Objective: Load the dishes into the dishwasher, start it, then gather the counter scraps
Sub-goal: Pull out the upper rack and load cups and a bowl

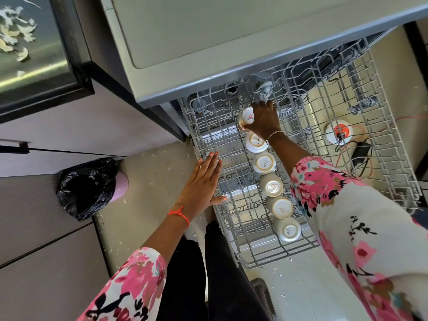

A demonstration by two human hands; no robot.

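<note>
white cup point(246, 118) tipped over in the right hand point(264, 121), fingers wrapped round it at the far end of the pulled-out dishwasher rack point(257, 265), just beyond a row of upturned white cups point(271, 185) running down the middle. left hand point(201, 184) is flat, fingers straight, laid against the rack's left rim. off to the left, a black bin bag point(85, 186) on the floor, and pale scraps point(14, 31) scattered on the dark surface point(46, 72) up top.
</note>
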